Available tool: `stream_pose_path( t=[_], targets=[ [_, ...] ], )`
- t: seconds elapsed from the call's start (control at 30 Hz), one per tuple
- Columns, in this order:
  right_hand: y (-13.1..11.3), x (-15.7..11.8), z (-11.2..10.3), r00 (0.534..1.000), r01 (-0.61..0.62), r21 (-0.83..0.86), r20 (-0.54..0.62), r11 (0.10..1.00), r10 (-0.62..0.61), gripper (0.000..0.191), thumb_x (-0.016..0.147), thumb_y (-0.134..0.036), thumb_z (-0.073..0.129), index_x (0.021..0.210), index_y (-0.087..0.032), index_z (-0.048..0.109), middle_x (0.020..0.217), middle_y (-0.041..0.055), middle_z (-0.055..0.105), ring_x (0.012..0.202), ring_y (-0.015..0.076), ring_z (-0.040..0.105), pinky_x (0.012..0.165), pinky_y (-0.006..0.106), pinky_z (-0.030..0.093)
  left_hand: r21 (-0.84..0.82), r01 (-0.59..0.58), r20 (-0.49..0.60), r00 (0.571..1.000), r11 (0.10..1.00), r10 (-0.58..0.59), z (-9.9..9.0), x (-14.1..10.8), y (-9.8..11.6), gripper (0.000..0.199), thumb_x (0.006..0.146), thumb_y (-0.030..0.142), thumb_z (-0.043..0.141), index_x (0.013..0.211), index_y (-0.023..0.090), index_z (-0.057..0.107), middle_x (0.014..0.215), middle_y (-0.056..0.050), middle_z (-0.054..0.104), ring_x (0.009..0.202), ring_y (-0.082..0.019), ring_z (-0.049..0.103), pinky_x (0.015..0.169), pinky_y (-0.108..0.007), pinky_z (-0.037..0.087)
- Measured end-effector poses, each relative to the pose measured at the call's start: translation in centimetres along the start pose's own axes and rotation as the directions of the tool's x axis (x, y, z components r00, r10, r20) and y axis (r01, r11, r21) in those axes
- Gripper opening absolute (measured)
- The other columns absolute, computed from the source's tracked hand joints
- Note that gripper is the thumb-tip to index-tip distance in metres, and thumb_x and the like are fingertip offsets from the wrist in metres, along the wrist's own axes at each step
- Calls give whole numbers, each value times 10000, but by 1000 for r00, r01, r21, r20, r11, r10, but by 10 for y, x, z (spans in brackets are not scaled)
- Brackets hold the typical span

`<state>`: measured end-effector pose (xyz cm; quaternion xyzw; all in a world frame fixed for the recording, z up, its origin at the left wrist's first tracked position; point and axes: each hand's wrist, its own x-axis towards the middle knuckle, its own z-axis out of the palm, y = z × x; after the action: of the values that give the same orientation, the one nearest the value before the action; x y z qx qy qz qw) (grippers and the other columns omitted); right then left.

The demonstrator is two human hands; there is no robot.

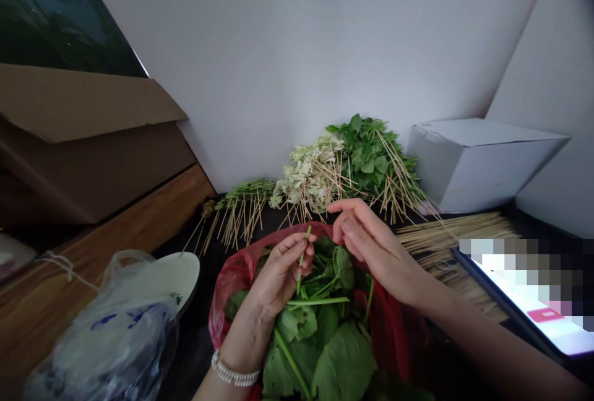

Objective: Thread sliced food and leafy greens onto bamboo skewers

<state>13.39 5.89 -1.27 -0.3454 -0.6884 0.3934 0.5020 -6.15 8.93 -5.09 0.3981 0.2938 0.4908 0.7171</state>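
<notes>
My left hand (283, 271), with a beaded bracelet at its wrist, pinches a thin green stem (302, 258) between thumb and fingers. Below it lies a red plastic bag (227, 283) full of large leafy greens (343, 361). To the right, my right hand (366, 243) hovers over the bag's far edge, its index finger stretched out and the other fingers bent. Nothing shows in it. A loose cut stem (320, 301) rests across the leaves under my hands.
Against the wall lie skewered green leaves (366, 153), pale cabbage-like pieces (306, 172) and skewered green stems (250, 190). Bare skewers (445, 231) and a lit screen (533, 308) are at right, near a white box (477, 159). At left are a white plate (185, 274), a plastic bag (111, 339) and a cardboard box (93, 166).
</notes>
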Motion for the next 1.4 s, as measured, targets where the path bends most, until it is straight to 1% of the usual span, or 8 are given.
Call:
stream_pose_path(
  t=[0.17,0.4,0.53,0.7,0.83,1.13,1.23,1.4],
  targets=[
    [16,-2,19,995,-90,120,46,989,85,502,1067,-542,326,1526,-357,242,961,-10,487,634,103,424,582,259,405,70,-51,38,998,996,49,1,-6,-5,279,691,326,911,891,157,814,632,12,659,493,-31,500,467,-132,354],
    [27,-1,29,990,-143,123,15,982,142,594,1044,-589,330,1561,-321,214,1213,71,515,685,111,496,557,253,453,221,-130,145,984,967,100,0,-11,-10,235,718,344,893,878,190,818,715,-38,761,609,-125,658,581,-219,493],
    [19,2,16,976,-156,20,157,988,151,498,1041,-456,446,1499,-272,374,1059,39,610,713,117,551,608,247,451,157,-224,16,974,962,224,-2,-9,-5,239,706,361,897,820,176,797,673,-11,717,609,-114,624,614,-221,501],
    [8,8,-5,982,-1,-336,175,942,63,255,1020,-233,435,1020,-195,687,743,-7,619,672,127,543,652,260,403,13,-340,-188,923,940,337,-14,-4,2,270,613,340,950,790,220,787,826,7,736,784,-117,650,720,-204,520],
    [6,9,-6,996,28,-394,89,918,8,233,1018,-287,478,953,-200,684,823,5,667,730,140,579,693,271,406,-104,-318,-171,939,942,298,-18,-4,3,260,634,290,942,805,212,762,864,29,705,701,-67,612,599,-143,493],
    [9,6,6,977,-29,-335,189,942,97,210,960,-330,592,914,-176,727,680,-22,609,593,104,487,573,245,354,-109,-270,-111,960,957,258,-11,-5,2,240,658,227,934,826,212,763,902,22,752,883,-97,712,789,-142,562],
    [3,7,-3,987,-8,-308,149,951,57,252,983,-293,532,889,-168,730,675,-15,601,603,108,490,585,244,367,-171,-231,-86,972,958,219,-11,-7,6,288,715,433,883,805,197,744,890,0,746,868,-128,716,800,-208,587],
    [-3,6,-16,906,-83,-154,399,985,139,195,927,-335,648,928,-177,763,818,25,709,714,138,607,660,253,455,-124,-5,87,996,992,16,-13,-12,5,534,834,662,665,735,140,716,661,-23,671,516,-72,595,423,-129,422]
  ],
)
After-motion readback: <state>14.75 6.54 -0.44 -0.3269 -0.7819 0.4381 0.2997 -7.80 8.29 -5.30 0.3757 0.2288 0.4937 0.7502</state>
